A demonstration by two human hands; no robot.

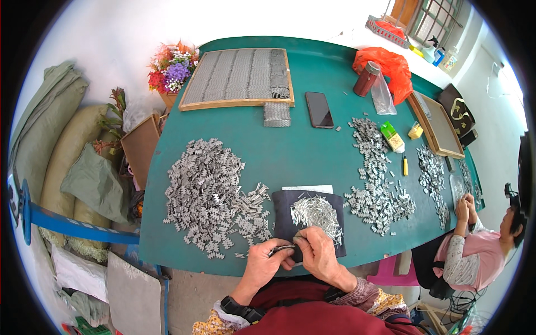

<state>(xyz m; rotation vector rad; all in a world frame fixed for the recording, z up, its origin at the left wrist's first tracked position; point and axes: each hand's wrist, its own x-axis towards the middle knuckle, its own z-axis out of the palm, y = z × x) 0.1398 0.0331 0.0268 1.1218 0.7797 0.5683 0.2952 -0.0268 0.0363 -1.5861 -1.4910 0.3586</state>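
Observation:
Close to the table's near edge, my left hand point(263, 264) is closed, pinching a small dark grey metal piece point(281, 249). Touching its fingertips is my right hand point(319, 252), fingers pressed together; whatever it grips is too small or hidden to name. Just beyond both hands, a heap of thin silvery pins point(319, 215) lies on a dark cloth point(283, 210). To the left spreads a big pile of small grey zigzag metal pieces point(202, 187). Another heap of similar grey pieces point(375, 198) sits to the right of the cloth.
A wooden-framed tray point(234, 104) of linked grey strips lies at the far left of the green table point(312, 156). A phone point(319, 110), red-brown flask point(367, 79), orange bag point(385, 60) and yellow-handled tool point(405, 166) are farther off. A co-worker point(469, 251) sits at right.

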